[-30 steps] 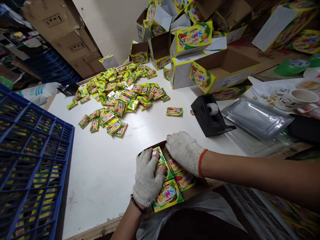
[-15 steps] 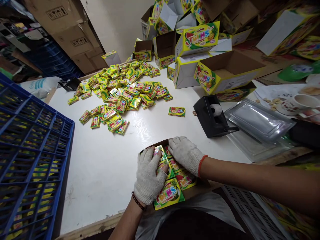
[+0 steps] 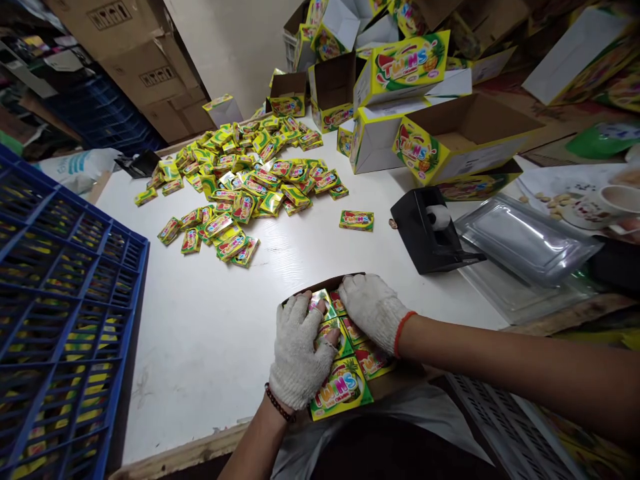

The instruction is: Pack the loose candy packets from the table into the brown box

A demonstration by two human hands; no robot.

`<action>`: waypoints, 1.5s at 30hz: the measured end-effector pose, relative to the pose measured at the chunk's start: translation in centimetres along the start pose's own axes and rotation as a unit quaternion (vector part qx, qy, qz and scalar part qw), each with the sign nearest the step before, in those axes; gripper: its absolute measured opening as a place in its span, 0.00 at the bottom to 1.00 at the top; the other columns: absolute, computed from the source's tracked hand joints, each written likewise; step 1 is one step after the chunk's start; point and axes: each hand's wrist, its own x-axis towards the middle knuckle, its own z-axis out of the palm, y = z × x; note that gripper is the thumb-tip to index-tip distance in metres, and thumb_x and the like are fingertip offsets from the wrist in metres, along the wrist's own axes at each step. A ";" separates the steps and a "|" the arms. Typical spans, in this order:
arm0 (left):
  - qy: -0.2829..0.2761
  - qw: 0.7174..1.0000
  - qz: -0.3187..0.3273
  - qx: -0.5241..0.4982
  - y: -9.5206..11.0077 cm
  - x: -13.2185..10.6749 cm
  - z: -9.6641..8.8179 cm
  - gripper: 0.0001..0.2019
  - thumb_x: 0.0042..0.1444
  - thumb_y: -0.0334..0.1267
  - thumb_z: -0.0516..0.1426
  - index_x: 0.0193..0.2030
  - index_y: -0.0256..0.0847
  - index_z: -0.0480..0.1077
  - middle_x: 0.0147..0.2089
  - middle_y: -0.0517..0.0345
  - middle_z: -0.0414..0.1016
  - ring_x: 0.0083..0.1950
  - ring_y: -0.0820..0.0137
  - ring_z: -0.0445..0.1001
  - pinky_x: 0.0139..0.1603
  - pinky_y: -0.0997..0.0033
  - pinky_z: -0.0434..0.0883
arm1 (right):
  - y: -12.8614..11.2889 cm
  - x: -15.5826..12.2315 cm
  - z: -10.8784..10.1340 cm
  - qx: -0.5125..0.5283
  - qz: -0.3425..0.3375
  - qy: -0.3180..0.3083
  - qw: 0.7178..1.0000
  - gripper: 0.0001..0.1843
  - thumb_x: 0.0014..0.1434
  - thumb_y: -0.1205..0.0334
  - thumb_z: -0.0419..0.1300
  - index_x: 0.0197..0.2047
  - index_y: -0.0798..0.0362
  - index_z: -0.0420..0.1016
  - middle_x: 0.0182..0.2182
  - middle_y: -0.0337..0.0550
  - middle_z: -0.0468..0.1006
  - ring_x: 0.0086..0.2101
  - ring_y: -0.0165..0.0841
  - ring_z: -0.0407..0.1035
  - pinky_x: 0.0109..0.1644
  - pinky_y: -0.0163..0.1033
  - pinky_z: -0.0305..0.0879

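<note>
At the table's near edge sits an open brown-lined carton (image 3: pixel 330 283), packed with rows of yellow-green TWINS gum boxes (image 3: pixel 343 388). My left hand (image 3: pixel 301 353), in a white knit glove with bare fingertips, lies over the carton's left side. Its fingers are spread, with thumb and fingertips touching the boxes. Flat across the right side rests my gloved right hand (image 3: pixel 373 310), its fingers stretched toward the far wall and covering some boxes. Parts of the carton's side walls are hidden under both hands. A single small gum pack (image 3: pixel 357 221) lies apart beyond the carton.
A heap of small gum packs (image 3: pixel 250 177) covers the table's far left. A blue plastic crate (image 3: pixel 143 267) stands at left. To the right are a black tape dispenser (image 3: pixel 425 233), clear plastic trays (image 3: pixel 530 233) and a mug (image 3: pixel 607 207). Empty TWINS cartons (image 3: pixel 450 143) pile up behind.
The view has shifted slightly, so the things at the right sit a little further right. Both hands stay in place on the carton and its boxes.
</note>
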 end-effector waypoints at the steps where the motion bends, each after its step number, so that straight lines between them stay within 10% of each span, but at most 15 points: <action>1: 0.000 1.000 -0.002 0.000 0.0 0.0 0.0 0.18 0.59 0.34 0.57 0.57 0.39 0.70 0.61 0.42 0.68 0.62 0.52 0.64 0.62 0.40 0.66 | 0.0 0.2 -0.4 0.005 0.002 -0.014 1.000 0.13 0.62 0.73 0.54 0.46 0.61 0.77 0.41 0.59 0.77 0.42 0.45 0.73 0.41 0.45 0.67; 9: 0.011 1.000 0.005 -0.009 0.0 -0.1 0.0 0.18 0.58 0.33 0.57 0.56 0.39 0.70 0.61 0.41 0.68 0.62 0.52 0.64 0.62 0.41 0.66 | 0.1 0.1 0.0 -0.022 -0.039 0.010 0.999 0.15 0.62 0.74 0.52 0.47 0.62 0.76 0.43 0.59 0.77 0.43 0.44 0.73 0.41 0.43 0.67; 17: 0.006 1.000 0.005 0.000 0.0 -0.1 0.0 0.18 0.59 0.34 0.58 0.57 0.39 0.69 0.62 0.42 0.67 0.63 0.53 0.63 0.62 0.41 0.65 | -0.5 0.9 -1.2 -0.023 -0.046 -0.094 0.994 0.15 0.63 0.72 0.53 0.48 0.63 0.77 0.42 0.62 0.77 0.43 0.46 0.74 0.39 0.43 0.70; 27: 0.003 1.000 0.002 -0.010 -0.1 -0.2 0.0 0.18 0.60 0.35 0.57 0.58 0.39 0.69 0.62 0.43 0.67 0.63 0.53 0.63 0.62 0.43 0.65 | -0.2 -0.1 0.1 -0.019 0.004 0.004 1.000 0.16 0.63 0.74 0.49 0.50 0.60 0.73 0.44 0.59 0.74 0.41 0.43 0.73 0.37 0.41 0.68; 40: 0.001 1.000 0.014 0.009 0.0 -0.1 -0.1 0.18 0.59 0.34 0.57 0.57 0.38 0.69 0.61 0.42 0.68 0.62 0.53 0.64 0.60 0.45 0.66 | -0.6 -0.4 0.7 0.026 -0.002 -0.017 1.000 0.18 0.65 0.75 0.46 0.49 0.63 0.74 0.45 0.60 0.75 0.44 0.44 0.73 0.44 0.44 0.71; 45: -0.030 0.994 0.012 0.103 1.0 0.2 -1.3 0.16 0.60 0.36 0.57 0.56 0.41 0.70 0.59 0.44 0.71 0.60 0.51 0.66 0.62 0.32 0.59 | 2.4 -1.9 -0.5 0.148 -0.004 0.064 0.987 0.20 0.60 0.78 0.50 0.53 0.60 0.72 0.50 0.58 0.74 0.47 0.40 0.72 0.50 0.41 0.69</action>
